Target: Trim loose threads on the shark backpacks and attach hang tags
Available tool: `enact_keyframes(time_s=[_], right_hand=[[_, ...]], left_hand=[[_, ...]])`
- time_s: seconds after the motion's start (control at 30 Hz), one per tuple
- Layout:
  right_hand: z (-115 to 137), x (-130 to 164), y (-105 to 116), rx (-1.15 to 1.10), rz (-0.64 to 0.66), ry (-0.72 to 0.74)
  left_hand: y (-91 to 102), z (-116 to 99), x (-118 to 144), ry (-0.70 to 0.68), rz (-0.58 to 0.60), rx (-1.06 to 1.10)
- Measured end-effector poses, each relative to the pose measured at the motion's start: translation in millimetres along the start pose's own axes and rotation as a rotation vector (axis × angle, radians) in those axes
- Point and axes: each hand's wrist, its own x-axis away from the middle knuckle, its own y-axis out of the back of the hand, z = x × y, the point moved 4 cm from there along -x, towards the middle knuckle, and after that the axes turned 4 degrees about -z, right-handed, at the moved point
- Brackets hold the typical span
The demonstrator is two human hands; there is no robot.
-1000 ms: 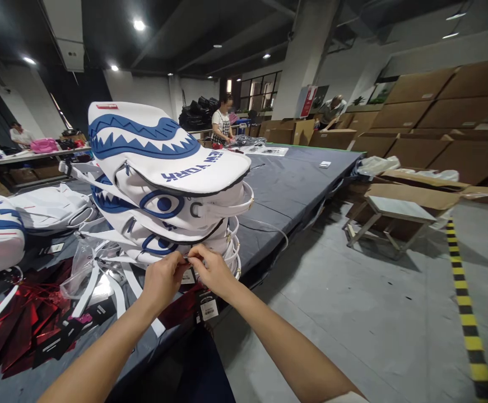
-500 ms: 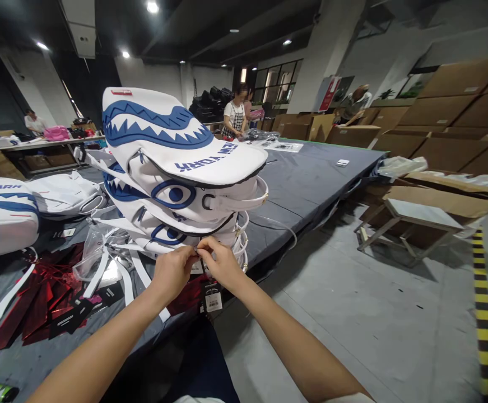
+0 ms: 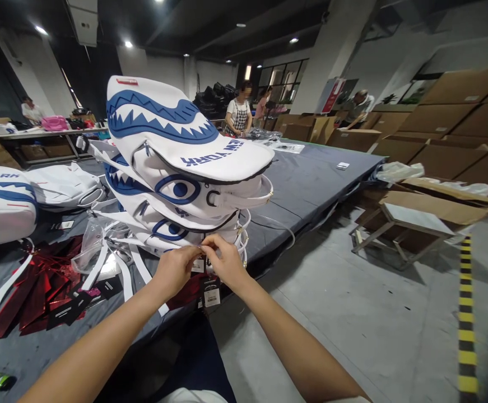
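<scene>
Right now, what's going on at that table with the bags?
A person stands at the grey table, both hands at the bottom of a stack of white-and-blue shark-face bags. The left hand and right hand meet in a fingertip pinch on something small at the lowest bag, just above the black hang tags that dangle there. What they pinch is too small to tell. More such bags lie to the left, beside red foil sheets.
</scene>
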Motion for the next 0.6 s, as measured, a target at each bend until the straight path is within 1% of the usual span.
enact_keyframes(time_s=[0.1,0.13,0.23,0.27,0.4,0.53,0.6], right_hand=[[0.4,1.1,-0.5,0.007,0.011,-0.001],[0.5,1.5,-0.3,0.01,0.003,-0.003],[0.4,2.7,-0.4,0.02,-0.009,-0.007],[0.3,3.0,-0.9,0.025,-0.005,-0.001],[0.1,3.7,-2.1,0.026,0.001,0.022],[1.2,4.8,-2.3,0.03,0.001,0.0],[1.9,4.7,-3.2,0.035,-0.004,-0.006]], left_hand=[[1.8,3.0,1.0,0.053,-0.078,-0.107],[1.5,3.1,1.1,0.05,-0.074,-0.097],[-1.5,1.1,1.0,-0.022,0.003,-0.009],[-1.9,1.1,0.8,-0.034,0.013,-0.009],[-0.3,4.4,0.3,0.012,-0.053,-0.085],[-2.5,3.8,3.1,-0.053,-0.029,0.004],[-3.0,6.3,4.2,-0.052,-0.059,0.002]])
